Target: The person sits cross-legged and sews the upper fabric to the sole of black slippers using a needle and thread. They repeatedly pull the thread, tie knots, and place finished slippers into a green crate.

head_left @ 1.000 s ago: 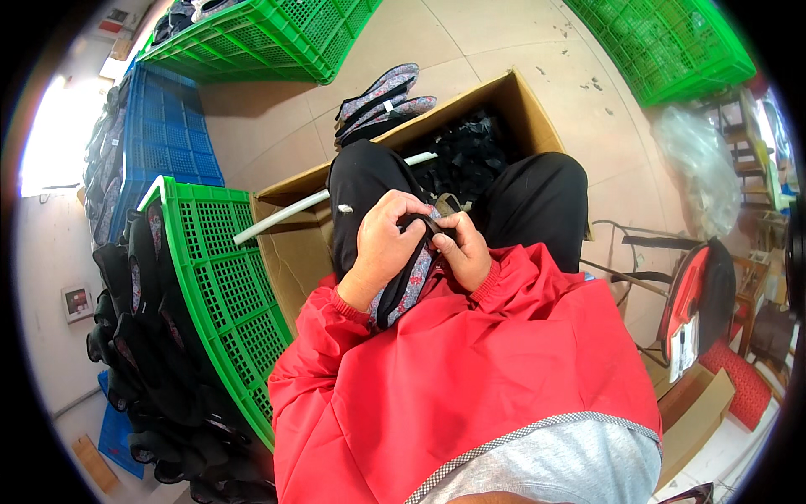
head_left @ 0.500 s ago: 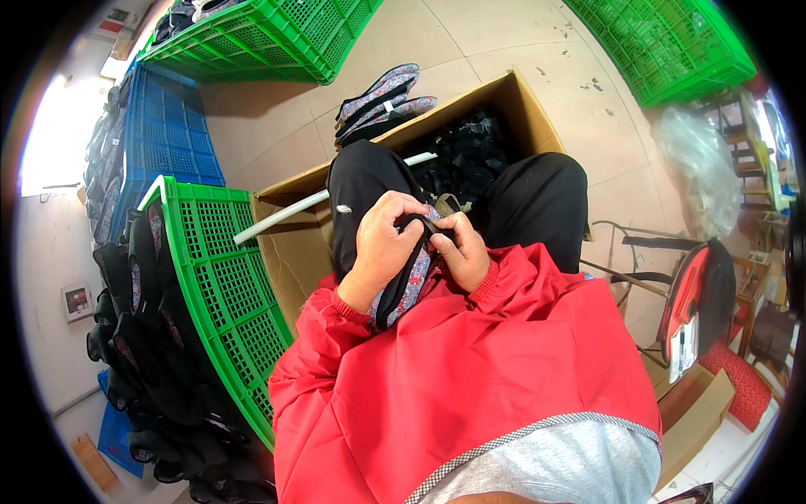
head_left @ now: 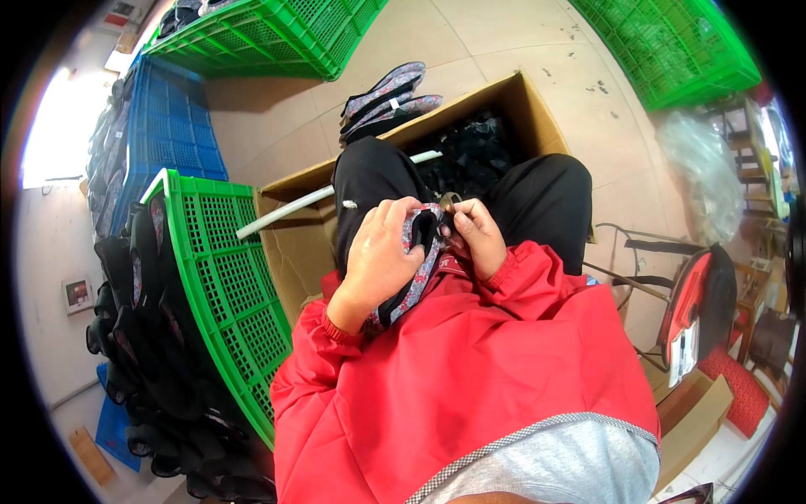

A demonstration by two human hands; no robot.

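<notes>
On my lap lies a floral cloth shoe point(head_left: 413, 292) with black edging, its opening facing up between my hands. My left hand point(head_left: 376, 259) is closed on its left side, thumb by the opening and fingers over the far rim. My right hand point(head_left: 478, 242) pinches at the shoe's right rim. A small brownish, curved piece point(head_left: 448, 202) sticks up at those fingertips; whether it belongs to the shoe cannot be made out. Part of the shoe is hidden under my left hand and the red apron point(head_left: 470, 353).
Beyond my knees stands a cardboard box point(head_left: 537, 113) holding black pieces, with a white rod point(head_left: 294, 204) across its left end. Floral shoes point(head_left: 390, 101) are stacked behind it. A green crate point(head_left: 227, 277) and black shoes point(head_left: 155, 361) are on the left, a blue crate point(head_left: 172, 126) farther off.
My hands have moved slightly apart, and the shoe's opening shows more. The brownish piece now stands up at my right fingertips. My left hand lies flatter along the shoe.
</notes>
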